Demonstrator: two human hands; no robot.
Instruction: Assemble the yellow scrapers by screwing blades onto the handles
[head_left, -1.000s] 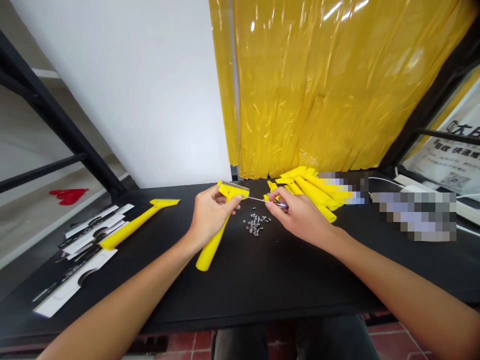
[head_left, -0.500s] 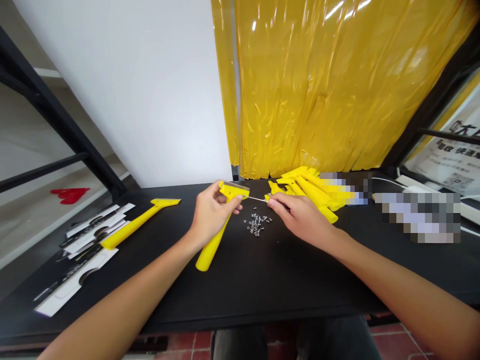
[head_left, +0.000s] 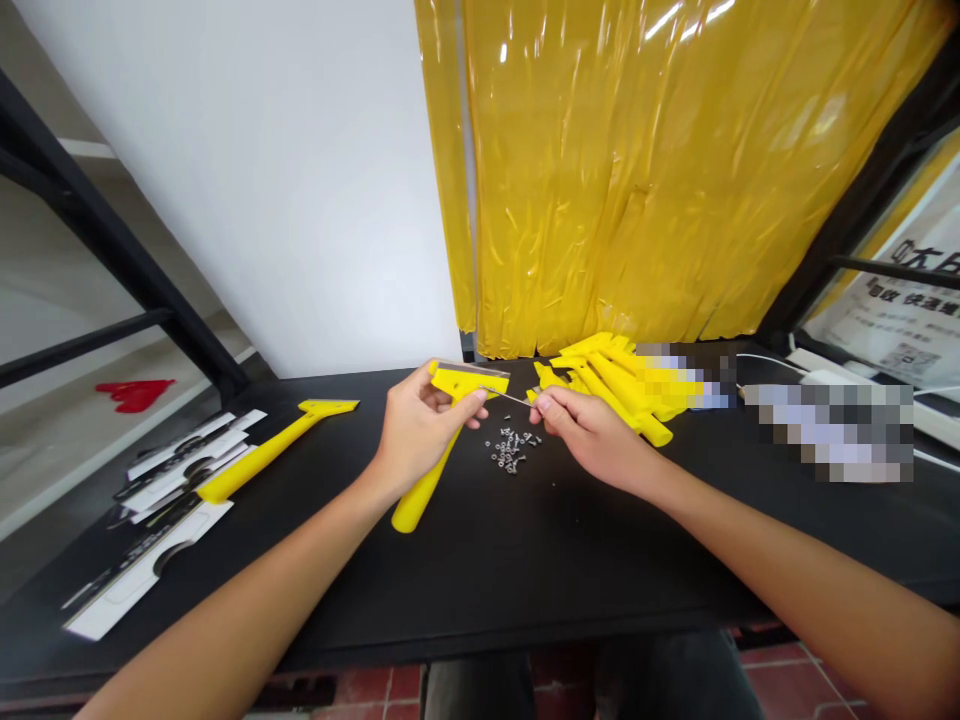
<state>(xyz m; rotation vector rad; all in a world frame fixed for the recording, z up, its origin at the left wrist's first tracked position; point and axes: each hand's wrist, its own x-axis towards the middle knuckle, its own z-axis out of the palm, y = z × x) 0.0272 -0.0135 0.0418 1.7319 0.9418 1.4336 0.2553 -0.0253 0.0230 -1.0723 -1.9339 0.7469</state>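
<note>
My left hand (head_left: pixel 416 430) is closed around a yellow scraper (head_left: pixel 466 383) just below its wide head, where a metal blade strip shows along the top edge. The scraper's handle slants down toward me. Between thumb and fingers, my right hand (head_left: pixel 589 430) pinches a thin metal rod (head_left: pixel 511 398), like a hex key or screwdriver shaft. Its far tip meets the scraper's head near my left thumb; its near end is hidden in my fingers. Below the hands, small screws and nuts (head_left: pixel 511 450) lie in a loose pile on the black table (head_left: pixel 480 570).
Another yellow scraper (head_left: pixel 277 450) rests at left across several black-and-white card sleeves (head_left: pixel 184 545). Behind my right hand is a heap of yellow scraper parts (head_left: pixel 611 375). A yellow plastic curtain (head_left: pixel 622 180) and a white panel (head_left: pixel 300 180) stand behind the table.
The scraper's head has turned and shifted slightly right, showing more of its face. The rod now slopes down more toward my right hand, whose grip has altered a little.
</note>
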